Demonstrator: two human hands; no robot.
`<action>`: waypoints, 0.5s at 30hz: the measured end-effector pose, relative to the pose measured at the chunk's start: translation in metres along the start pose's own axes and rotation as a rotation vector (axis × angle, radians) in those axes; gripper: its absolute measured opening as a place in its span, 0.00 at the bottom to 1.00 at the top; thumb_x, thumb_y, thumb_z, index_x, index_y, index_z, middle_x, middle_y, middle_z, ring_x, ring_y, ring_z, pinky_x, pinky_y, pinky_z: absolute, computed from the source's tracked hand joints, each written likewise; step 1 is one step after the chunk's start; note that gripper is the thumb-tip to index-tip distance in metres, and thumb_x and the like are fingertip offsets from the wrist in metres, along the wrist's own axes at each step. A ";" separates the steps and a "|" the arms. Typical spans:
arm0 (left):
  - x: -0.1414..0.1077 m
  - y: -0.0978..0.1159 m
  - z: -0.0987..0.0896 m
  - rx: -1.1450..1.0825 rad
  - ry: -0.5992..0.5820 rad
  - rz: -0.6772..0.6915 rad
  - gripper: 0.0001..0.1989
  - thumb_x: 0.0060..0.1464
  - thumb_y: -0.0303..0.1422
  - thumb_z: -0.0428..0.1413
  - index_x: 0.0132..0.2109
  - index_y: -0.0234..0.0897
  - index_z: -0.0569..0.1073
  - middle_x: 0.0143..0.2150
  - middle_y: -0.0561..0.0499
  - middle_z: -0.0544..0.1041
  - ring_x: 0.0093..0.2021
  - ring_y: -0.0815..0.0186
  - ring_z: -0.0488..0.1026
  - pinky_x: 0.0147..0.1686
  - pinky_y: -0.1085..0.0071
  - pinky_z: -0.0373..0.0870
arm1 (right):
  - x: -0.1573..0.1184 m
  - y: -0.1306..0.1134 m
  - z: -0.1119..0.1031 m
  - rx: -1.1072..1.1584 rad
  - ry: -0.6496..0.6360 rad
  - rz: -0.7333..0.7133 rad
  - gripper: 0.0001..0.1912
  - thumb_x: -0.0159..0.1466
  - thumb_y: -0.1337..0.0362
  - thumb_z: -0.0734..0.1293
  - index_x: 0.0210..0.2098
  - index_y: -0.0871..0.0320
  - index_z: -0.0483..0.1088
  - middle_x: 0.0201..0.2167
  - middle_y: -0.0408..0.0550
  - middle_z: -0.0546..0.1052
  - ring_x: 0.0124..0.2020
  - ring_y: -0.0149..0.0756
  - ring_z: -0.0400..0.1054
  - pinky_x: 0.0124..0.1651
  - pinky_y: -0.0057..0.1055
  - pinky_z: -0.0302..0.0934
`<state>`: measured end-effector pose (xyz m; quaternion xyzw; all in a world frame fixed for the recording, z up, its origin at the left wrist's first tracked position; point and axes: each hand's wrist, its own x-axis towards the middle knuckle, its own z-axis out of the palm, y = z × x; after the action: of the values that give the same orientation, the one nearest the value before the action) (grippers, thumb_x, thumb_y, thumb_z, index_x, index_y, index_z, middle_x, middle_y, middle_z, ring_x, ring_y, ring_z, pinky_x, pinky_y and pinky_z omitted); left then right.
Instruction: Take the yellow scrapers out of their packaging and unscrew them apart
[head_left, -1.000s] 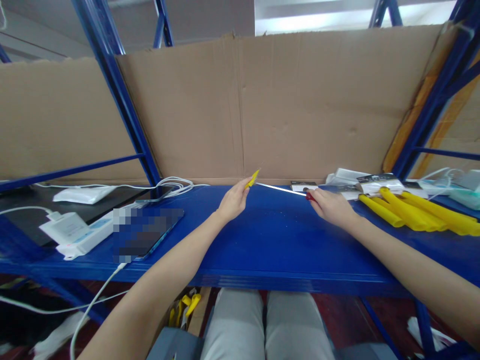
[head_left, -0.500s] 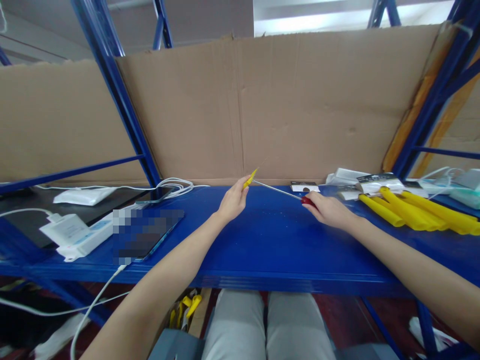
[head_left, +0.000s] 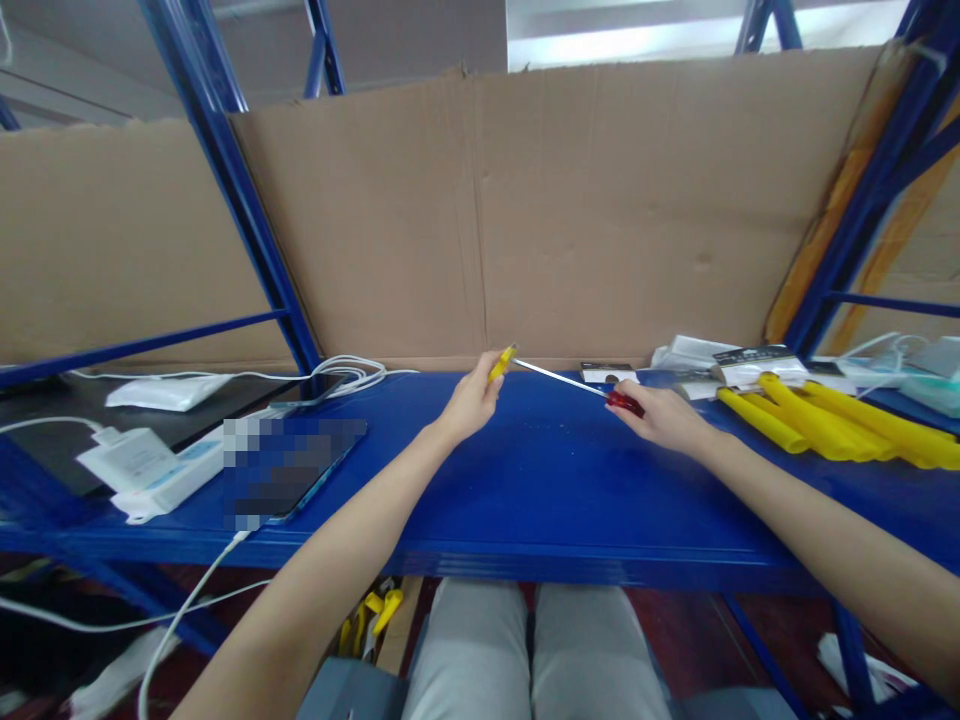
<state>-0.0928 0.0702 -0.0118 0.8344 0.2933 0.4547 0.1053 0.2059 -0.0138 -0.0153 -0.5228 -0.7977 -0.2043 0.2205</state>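
Note:
My left hand [head_left: 473, 398] is closed on a small yellow piece [head_left: 502, 364] that sticks out between thumb and fingertips. What kind of piece it is cannot be made out. My right hand [head_left: 660, 415] grips a screwdriver [head_left: 559, 377] by its translucent red handle. The long metal shaft slopes up to the left, and its tip ends at or very near the yellow piece; I cannot tell whether they touch. Both hands are raised over the blue shelf [head_left: 525, 500].
Yellow tubes or sleeves [head_left: 840, 420] lie at right beside white packets [head_left: 694, 352]. A small card [head_left: 600, 372] lies near the cardboard wall [head_left: 600, 220]. At left are a power strip [head_left: 184, 470], a dark tablet-like device [head_left: 300, 470] and cables. A box below holds yellow pieces [head_left: 388, 610].
The yellow piece has turned in my left hand, and its upper end now looks shorter. My right hand and the screwdriver have shifted slightly right, showing more of the red handle.

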 end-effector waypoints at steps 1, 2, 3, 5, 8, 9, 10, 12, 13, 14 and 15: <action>0.001 0.001 0.000 -0.051 -0.026 -0.042 0.13 0.61 0.32 0.47 0.53 0.38 0.60 0.42 0.45 0.77 0.27 0.71 0.71 0.32 0.71 0.71 | 0.000 0.001 0.000 -0.005 -0.012 0.005 0.13 0.66 0.56 0.55 0.39 0.55 0.66 0.27 0.51 0.78 0.26 0.43 0.73 0.25 0.30 0.55; 0.002 0.001 0.000 -0.103 -0.050 -0.090 0.12 0.60 0.32 0.48 0.51 0.39 0.60 0.41 0.47 0.76 0.26 0.72 0.70 0.29 0.73 0.70 | 0.000 0.001 0.000 -0.009 -0.023 0.007 0.12 0.66 0.56 0.55 0.39 0.55 0.66 0.27 0.50 0.78 0.26 0.42 0.73 0.25 0.30 0.55; 0.002 0.002 0.001 -0.155 -0.072 -0.142 0.11 0.60 0.32 0.49 0.49 0.39 0.60 0.39 0.49 0.76 0.25 0.73 0.69 0.26 0.75 0.69 | 0.001 0.001 0.000 -0.015 -0.030 0.009 0.12 0.66 0.56 0.55 0.39 0.55 0.66 0.27 0.50 0.78 0.25 0.42 0.73 0.25 0.30 0.54; 0.002 0.002 0.001 -0.247 -0.126 -0.240 0.10 0.59 0.31 0.51 0.47 0.40 0.60 0.33 0.54 0.73 0.22 0.74 0.68 0.21 0.78 0.66 | 0.001 0.002 0.000 -0.033 -0.039 0.013 0.12 0.66 0.57 0.56 0.39 0.54 0.66 0.26 0.48 0.79 0.25 0.42 0.73 0.25 0.30 0.53; 0.002 0.003 0.002 -0.336 -0.194 -0.334 0.10 0.58 0.29 0.51 0.46 0.41 0.59 0.26 0.59 0.67 0.18 0.75 0.66 0.17 0.80 0.64 | 0.001 0.002 0.000 -0.059 -0.065 0.025 0.12 0.66 0.57 0.56 0.40 0.55 0.67 0.27 0.48 0.79 0.25 0.41 0.73 0.25 0.30 0.53; 0.001 0.003 0.002 -0.348 -0.211 -0.348 0.11 0.59 0.29 0.51 0.47 0.41 0.58 0.25 0.60 0.66 0.18 0.75 0.65 0.17 0.80 0.64 | 0.002 0.002 -0.001 -0.065 -0.080 0.029 0.12 0.66 0.57 0.56 0.41 0.55 0.67 0.27 0.49 0.79 0.26 0.41 0.73 0.26 0.30 0.54; 0.001 0.003 0.002 -0.350 -0.226 -0.354 0.11 0.59 0.29 0.50 0.47 0.41 0.58 0.25 0.60 0.65 0.17 0.75 0.65 0.17 0.80 0.64 | 0.002 0.001 -0.002 -0.070 -0.097 0.032 0.13 0.66 0.58 0.56 0.41 0.56 0.68 0.28 0.50 0.80 0.26 0.42 0.73 0.27 0.31 0.55; 0.001 0.004 0.002 -0.311 -0.251 -0.356 0.11 0.59 0.29 0.50 0.47 0.41 0.57 0.24 0.60 0.65 0.18 0.75 0.64 0.17 0.80 0.62 | 0.002 0.000 -0.005 -0.080 -0.131 0.036 0.14 0.66 0.58 0.57 0.41 0.57 0.69 0.30 0.52 0.80 0.28 0.43 0.74 0.28 0.31 0.57; 0.000 0.004 0.002 -0.270 -0.261 -0.357 0.11 0.60 0.29 0.50 0.47 0.40 0.57 0.24 0.60 0.65 0.18 0.75 0.63 0.17 0.79 0.62 | 0.003 -0.001 -0.007 -0.085 -0.146 0.035 0.14 0.66 0.58 0.57 0.40 0.58 0.69 0.30 0.53 0.80 0.28 0.43 0.74 0.29 0.31 0.57; 0.000 0.005 0.002 -0.221 -0.266 -0.358 0.11 0.60 0.29 0.50 0.48 0.40 0.57 0.24 0.59 0.65 0.18 0.74 0.63 0.18 0.79 0.62 | 0.003 -0.002 -0.009 -0.087 -0.159 0.030 0.14 0.66 0.57 0.57 0.40 0.58 0.70 0.31 0.53 0.80 0.29 0.43 0.74 0.30 0.32 0.58; 0.000 0.005 0.002 -0.169 -0.264 -0.358 0.11 0.59 0.29 0.50 0.48 0.39 0.57 0.25 0.59 0.66 0.19 0.74 0.64 0.20 0.78 0.63 | 0.003 -0.003 -0.010 -0.087 -0.171 0.023 0.15 0.67 0.57 0.56 0.39 0.58 0.70 0.31 0.53 0.80 0.29 0.43 0.74 0.30 0.32 0.58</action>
<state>-0.0890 0.0665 -0.0105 0.8095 0.3813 0.3387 0.2909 0.2031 -0.0183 -0.0058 -0.5565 -0.7979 -0.1910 0.1311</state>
